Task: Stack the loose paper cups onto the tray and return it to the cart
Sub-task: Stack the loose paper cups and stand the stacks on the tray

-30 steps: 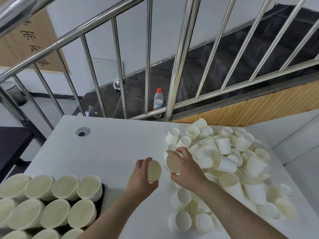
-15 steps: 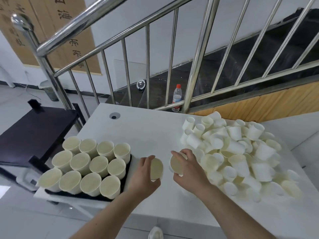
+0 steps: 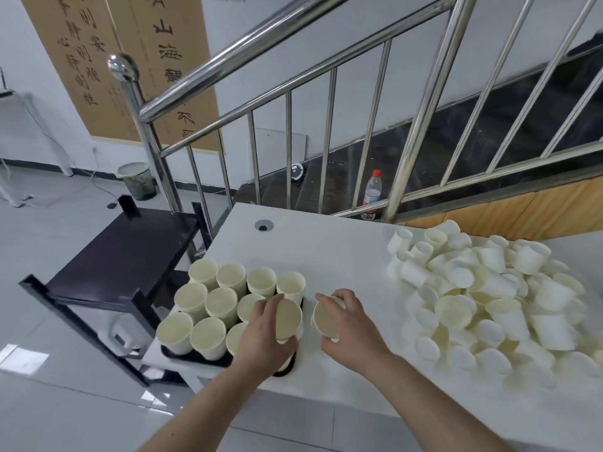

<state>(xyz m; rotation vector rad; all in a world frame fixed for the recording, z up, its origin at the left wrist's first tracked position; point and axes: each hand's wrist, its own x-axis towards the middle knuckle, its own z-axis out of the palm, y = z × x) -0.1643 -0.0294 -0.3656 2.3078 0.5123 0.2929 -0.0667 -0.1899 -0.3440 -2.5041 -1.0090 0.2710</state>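
At the left near corner of the white table (image 3: 326,256), at about 8 o'clock from its middle, a black tray (image 3: 195,355) is seen loaded with upright cup stacks (image 3: 222,301); about 12 are counted, in roughly 3 rows, though the near right ones are hidden by the hand. A paper cup (image 3: 288,318) is grasped in the left hand (image 3: 267,337), fingers curled round its wall, mouth tilted toward the camera, directly over the tray's right end. A second cup (image 3: 328,319) is held the same way in the right hand (image 3: 349,324), just beside the first at its 3 o'clock, over bare table next to the tray.

Progress is judged partial. The tray appears full in footprint, so the work left is adding height to the stacks. A large heap of loose cups (image 3: 489,305) is left at 3 o'clock on the table, mostly on their sides, well apart from the tray; far more than half the task is judged to remain. The dark cart (image 3: 124,252) stands at 10 o'clock beside the table, its top shelf bearing no tray; the return has not yet been made.
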